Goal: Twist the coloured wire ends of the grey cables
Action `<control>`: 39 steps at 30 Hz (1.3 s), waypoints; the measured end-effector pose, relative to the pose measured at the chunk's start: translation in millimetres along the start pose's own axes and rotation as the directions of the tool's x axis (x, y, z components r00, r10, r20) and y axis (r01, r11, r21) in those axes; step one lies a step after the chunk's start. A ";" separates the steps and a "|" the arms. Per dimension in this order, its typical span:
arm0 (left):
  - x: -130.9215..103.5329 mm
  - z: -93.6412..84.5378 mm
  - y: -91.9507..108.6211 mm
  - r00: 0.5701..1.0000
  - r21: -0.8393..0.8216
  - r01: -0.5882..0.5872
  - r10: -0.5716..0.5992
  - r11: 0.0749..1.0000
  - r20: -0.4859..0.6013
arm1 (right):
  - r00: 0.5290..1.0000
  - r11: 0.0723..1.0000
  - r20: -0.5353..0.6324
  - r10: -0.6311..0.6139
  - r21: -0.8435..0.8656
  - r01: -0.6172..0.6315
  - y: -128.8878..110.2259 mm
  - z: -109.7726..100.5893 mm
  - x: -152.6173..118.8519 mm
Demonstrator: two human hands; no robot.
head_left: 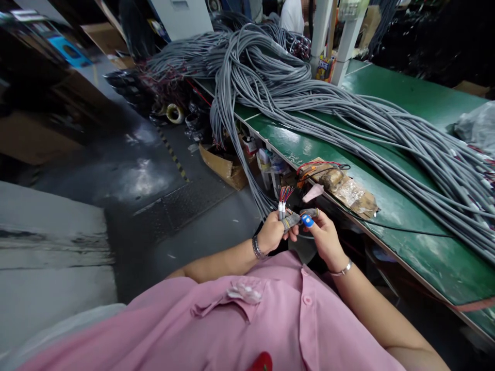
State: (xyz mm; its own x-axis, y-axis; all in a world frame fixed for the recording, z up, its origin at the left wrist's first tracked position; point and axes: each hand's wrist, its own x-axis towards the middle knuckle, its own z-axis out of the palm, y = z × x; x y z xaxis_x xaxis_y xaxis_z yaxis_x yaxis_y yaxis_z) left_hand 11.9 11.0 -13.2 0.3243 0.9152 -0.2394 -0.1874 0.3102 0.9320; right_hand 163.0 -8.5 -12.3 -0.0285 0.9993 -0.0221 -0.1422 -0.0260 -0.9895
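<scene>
Grey cables run down from the table to my left hand (273, 230), which is closed around their ends. White sleeved cable ends (282, 207) stick up from that fist, with thin red, blue and dark wires (286, 194) fanned out at the top. Close beside it, my right hand (323, 234) pinches at thin wires between thumb and forefinger. A blue piece (308, 220) covers the right thumb tip, and grey finger covers (291, 222) are on some fingers. The fingertips of both hands nearly meet.
A large bundle of grey cables (266, 93) lies across the green table (406, 93). Near its edge sits a taped brown cardboard piece (348, 193) with a black cord. An open cardboard box (222, 167) stands on the floor beneath. A person in white (293, 16) is at the back.
</scene>
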 end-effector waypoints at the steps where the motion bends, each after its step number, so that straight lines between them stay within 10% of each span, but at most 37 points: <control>1: -0.1 0.7 -0.7 1.000 -0.016 0.001 -0.001 1.000 0.006 | 0.999 1.000 -0.050 0.004 0.022 -0.003 0.0 3.0 -1.9; 10: -3.6 -5.9 5.6 0.977 0.184 0.032 -0.070 0.982 0.203 | 1.000 0.998 0.029 -0.004 -0.059 0.005 -7.5 5.3 10.0; 21: -0.5 -0.9 -1.5 0.995 -0.199 -0.040 0.021 0.979 -0.096 | 0.993 0.996 -0.090 0.081 0.027 -0.079 -0.8 7.1 18.4; 39: 2.2 -3.6 -3.9 0.989 -0.267 -0.013 -0.027 0.964 -0.143 | 0.998 0.998 0.017 0.059 0.019 -0.059 -1.9 7.6 13.2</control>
State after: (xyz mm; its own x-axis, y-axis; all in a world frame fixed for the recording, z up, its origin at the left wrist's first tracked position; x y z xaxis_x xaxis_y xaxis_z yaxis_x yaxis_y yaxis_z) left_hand 10.1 12.8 -18.4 0.1932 0.9339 -0.3008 -0.4325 0.3562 0.8282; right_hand 155.4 4.5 -9.6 -0.0539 0.9955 -0.0778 -0.1588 -0.0855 -0.9836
